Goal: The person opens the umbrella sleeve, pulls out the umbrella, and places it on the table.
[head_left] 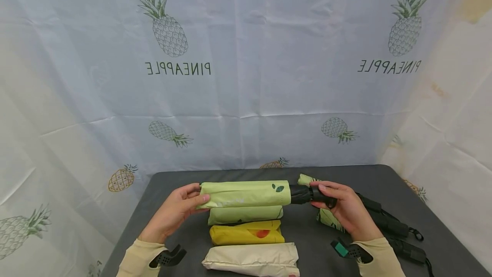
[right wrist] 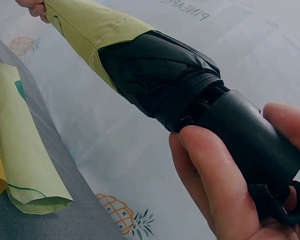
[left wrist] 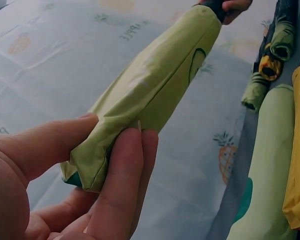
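Note:
A folded black umbrella [right wrist: 160, 75] sits partly inside a light green sleeve [head_left: 246, 193], level above the table. My left hand [head_left: 174, 210] pinches the sleeve's closed end between thumb and fingers, as the left wrist view shows up close. At the other end, my right hand [head_left: 346, 208] holds the umbrella's black handle [right wrist: 255, 137], its thumb on one side and fingers on the other. A black wrist strap [right wrist: 285, 210] loops by the right palm. Between sleeve mouth and handle, a band of black folded canopy is exposed; the rest is hidden in the sleeve.
On the dark grey table [head_left: 171, 181], another green sleeve [head_left: 246, 216], a yellow sleeve [head_left: 247, 233] and a cream sleeve [head_left: 250, 256] lie in a column. Several folded umbrellas with black handles [head_left: 396, 225] lie at the right. A pineapple-print curtain [head_left: 246, 76] hangs behind.

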The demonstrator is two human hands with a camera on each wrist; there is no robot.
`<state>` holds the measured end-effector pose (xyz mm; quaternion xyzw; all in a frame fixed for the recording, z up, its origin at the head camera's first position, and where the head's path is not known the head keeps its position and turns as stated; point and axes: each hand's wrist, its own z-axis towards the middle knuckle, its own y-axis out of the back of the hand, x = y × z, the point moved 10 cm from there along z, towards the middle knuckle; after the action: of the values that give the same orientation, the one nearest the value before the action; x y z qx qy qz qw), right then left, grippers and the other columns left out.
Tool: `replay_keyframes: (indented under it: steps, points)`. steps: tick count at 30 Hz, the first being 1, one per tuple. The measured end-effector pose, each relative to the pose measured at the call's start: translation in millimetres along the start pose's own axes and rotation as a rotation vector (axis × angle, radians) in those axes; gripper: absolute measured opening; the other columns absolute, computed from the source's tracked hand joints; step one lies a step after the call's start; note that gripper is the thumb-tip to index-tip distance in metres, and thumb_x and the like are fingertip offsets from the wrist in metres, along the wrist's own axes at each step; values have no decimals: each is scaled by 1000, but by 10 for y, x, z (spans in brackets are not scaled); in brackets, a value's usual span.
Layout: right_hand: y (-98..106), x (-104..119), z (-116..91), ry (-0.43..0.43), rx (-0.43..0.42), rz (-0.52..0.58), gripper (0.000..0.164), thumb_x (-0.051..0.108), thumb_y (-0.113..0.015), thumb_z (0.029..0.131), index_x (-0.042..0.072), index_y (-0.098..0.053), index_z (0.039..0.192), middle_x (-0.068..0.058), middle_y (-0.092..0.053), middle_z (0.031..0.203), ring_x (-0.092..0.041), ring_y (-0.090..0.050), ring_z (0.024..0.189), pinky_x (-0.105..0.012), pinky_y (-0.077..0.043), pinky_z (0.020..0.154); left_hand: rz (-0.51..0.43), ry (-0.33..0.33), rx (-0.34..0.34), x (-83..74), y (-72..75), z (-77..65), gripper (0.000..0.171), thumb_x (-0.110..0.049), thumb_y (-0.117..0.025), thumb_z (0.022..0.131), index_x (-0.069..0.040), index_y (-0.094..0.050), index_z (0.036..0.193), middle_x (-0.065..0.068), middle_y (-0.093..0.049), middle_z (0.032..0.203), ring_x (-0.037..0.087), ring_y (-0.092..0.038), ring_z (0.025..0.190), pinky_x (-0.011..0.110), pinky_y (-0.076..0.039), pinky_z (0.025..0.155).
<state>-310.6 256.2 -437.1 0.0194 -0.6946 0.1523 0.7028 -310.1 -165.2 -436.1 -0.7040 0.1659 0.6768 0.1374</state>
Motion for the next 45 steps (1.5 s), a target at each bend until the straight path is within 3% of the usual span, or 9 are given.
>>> replay_keyframes:
  steps: [4, 11, 27, 40, 45]
  points:
    - [18, 1, -1, -8, -16, -5, 31, 16, -51, 116, 13, -75, 136, 13, -65, 134, -12, -71, 119, -34, -66, 95, 9, 3, 2, -7, 2, -7, 69, -21, -66, 110, 8, -33, 163, 14, -66, 147, 14, -73, 123, 42, -60, 110]
    - [26, 10, -6, -7, -15, -7, 31, 16, -50, 117, 22, -79, 128, 13, -65, 134, -10, -70, 120, -35, -66, 96, 12, 8, 3, -29, 0, -21, 71, -21, -66, 110, 9, -31, 164, 14, -65, 147, 14, -72, 123, 48, -58, 113]
    - [-14, 65, -29, 38, 70, 41, 35, 13, -46, 118, 17, -76, 136, 14, -68, 135, -10, -71, 122, -37, -65, 100, 34, -10, 28, -29, 6, -23, 58, -20, -64, 111, 7, -43, 158, 4, -71, 139, 15, -72, 123, 40, -60, 109]
    - [89, 90, -33, 47, 41, 37, 35, 12, -47, 117, 18, -77, 134, 12, -66, 135, -10, -70, 122, -43, -64, 103, 48, -18, 32, -58, 51, -31, 61, -21, -62, 112, 7, -39, 161, 3, -70, 141, 13, -72, 124, 44, -58, 112]
    - [69, 90, -36, 48, 67, 44, 36, 11, -45, 118, 16, -76, 136, 13, -68, 135, -11, -71, 122, -42, -64, 103, 51, -13, 41, -49, 67, -46, 60, -21, -62, 112, 7, -40, 160, 4, -70, 141, 14, -72, 124, 49, -57, 114]
